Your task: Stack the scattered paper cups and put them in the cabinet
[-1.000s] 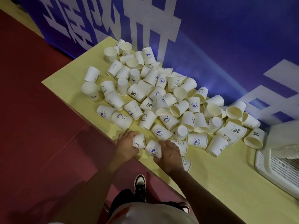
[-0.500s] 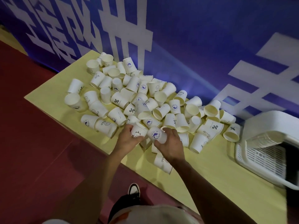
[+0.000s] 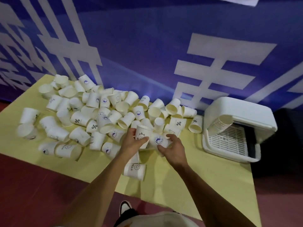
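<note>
Lifted off pile since earlier: cartoon-print paper cup [image 3: 141, 134], left hand [image 3: 131, 143] fingers curled round it; blue-badge paper cup [image 3: 158, 141], right hand [image 3: 174, 149] gripping; "HELLO" cup [image 3: 135, 168] lying on yellow table [image 3: 188, 185]

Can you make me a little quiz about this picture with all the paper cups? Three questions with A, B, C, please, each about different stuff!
1. Where does the white cabinet stand?
A) right of the cup pile
B) left of it
C) in the middle of it

2. What colour is the table top?
A) red
B) yellow
C) black

3. What is the left hand doing?
A) lying flat
B) pointing at the wall
C) holding a cup

Answers:
1 A: it sits at the right end, past the last cups.
2 B: pale yellow shows all round the cups.
3 C: its fingers wrap round a cup with a cartoon animal on it.
</note>
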Available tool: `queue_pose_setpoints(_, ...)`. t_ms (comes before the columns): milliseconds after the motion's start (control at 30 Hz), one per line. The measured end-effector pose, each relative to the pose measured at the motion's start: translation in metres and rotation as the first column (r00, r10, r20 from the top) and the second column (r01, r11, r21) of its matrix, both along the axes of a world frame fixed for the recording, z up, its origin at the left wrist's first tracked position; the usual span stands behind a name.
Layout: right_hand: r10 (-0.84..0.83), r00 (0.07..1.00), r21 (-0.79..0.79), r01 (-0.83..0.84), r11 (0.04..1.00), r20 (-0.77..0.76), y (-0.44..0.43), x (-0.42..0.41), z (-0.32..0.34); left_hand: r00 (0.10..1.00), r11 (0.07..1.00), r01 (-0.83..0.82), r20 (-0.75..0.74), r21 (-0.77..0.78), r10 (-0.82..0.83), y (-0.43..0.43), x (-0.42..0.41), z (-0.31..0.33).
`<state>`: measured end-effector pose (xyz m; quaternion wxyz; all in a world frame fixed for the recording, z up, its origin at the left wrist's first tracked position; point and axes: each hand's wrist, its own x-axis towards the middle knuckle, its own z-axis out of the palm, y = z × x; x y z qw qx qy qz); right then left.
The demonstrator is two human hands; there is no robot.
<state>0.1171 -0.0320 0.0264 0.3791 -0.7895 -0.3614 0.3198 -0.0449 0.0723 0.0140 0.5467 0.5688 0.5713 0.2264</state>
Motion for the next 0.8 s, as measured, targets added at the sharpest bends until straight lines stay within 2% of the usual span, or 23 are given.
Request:
queue_pose_setpoints(200, -0.103, 0.995, 0.077, 0.103, 0.992, 0.004, -0.023, 0.057, 0.005, 0.998, 0.998, 0.06, -0.032, 0.003, -0.06, -0.017, 0.062, 0.007)
queue_pose_setpoints(400, -0.24, 0.965, 0.178, 0.255, 0.95, -0.101, -0.048, 0.108, 0.005, 0.994, 0.995, 0.102, -0.052, 0.022, -0.101, -0.037, 0.12, 0.012)
queue_pose_setpoints(533, -0.252, 0.959, 0.206, 0.274, 0.939, -0.129, -0.066, 0.144, 0.01, 0.987, 0.989, 0.147, -0.063, 0.015, -0.146, -0.059, 0.159, 0.012)
queue_pose_setpoints(667, -0.249, 0.968, 0.196, 0.25, 0.948, -0.034, -0.079, 0.18, 0.005, 0.982, 0.984, 0.178, -0.072, 0.008, -0.177, -0.078, 0.193, 0.012)
queue_pose_setpoints(800, -0.318, 0.944, 0.126, 0.306, 0.944, 0.086, -0.085, 0.217, -0.003, 0.973, 0.977, 0.212, -0.083, -0.021, -0.213, -0.082, 0.215, 0.006)
